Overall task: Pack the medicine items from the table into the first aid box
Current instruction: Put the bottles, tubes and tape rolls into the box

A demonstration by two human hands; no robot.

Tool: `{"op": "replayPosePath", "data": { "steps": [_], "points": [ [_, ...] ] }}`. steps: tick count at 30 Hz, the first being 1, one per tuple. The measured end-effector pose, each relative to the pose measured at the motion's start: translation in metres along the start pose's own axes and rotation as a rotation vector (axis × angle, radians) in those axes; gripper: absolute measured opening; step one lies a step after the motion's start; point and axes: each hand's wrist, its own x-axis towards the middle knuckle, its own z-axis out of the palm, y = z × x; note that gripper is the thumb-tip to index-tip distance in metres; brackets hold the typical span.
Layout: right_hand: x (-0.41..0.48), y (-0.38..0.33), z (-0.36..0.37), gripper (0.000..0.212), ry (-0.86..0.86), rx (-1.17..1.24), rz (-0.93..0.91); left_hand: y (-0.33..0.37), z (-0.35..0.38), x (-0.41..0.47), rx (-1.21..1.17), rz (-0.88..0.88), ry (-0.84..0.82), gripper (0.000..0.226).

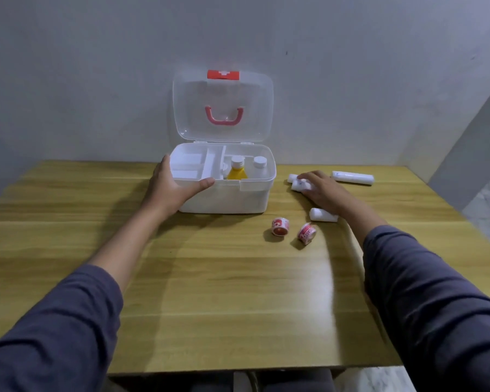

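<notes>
Open first aid box (224, 196) at counter (210, 292) rear, yellow bottle (236, 172) and white bottle (260, 165) inside; left hand (173, 185) clasping its front-left corner; right hand (323, 190) spread, fingers resting on small white rolls (297, 183); long gauze roll (352, 177), short roll (321, 215), two tape rolls (280, 226) loose nearby.
</notes>
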Motion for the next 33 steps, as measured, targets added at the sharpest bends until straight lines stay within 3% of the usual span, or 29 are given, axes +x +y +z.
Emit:
{"op": "replayPosePath", "data": {
  "steps": [6, 11, 16, 22, 27, 33],
  "points": [
    [0.019, 0.006, 0.004, 0.037, 0.007, -0.025, 0.075, -0.002, 0.002, 0.002, -0.013, 0.032, 0.014, 0.092],
    [0.019, -0.001, -0.001, 0.036, 0.059, 0.076, 0.09, -0.002, 0.001, 0.001, -0.036, 0.034, 0.009, 0.093],
    [0.013, -0.031, -0.032, 0.038, 0.392, 0.366, -0.056, 0.001, 0.003, -0.001, -0.046, 0.041, 0.011, 0.088],
    [0.012, -0.099, -0.064, 0.045, 0.502, 0.763, -0.232, 0.005, 0.002, -0.006, -0.051, 0.011, -0.002, 0.107],
    [0.025, -0.129, -0.047, 0.045, 0.41, 0.879, -0.228, 0.008, 0.002, -0.008, -0.051, 0.017, 0.008, 0.097],
    [0.033, -0.128, -0.02, 0.046, 0.274, 0.816, -0.145, 0.006, 0.004, -0.007, -0.037, 0.015, 0.021, 0.093]
  ]
}}
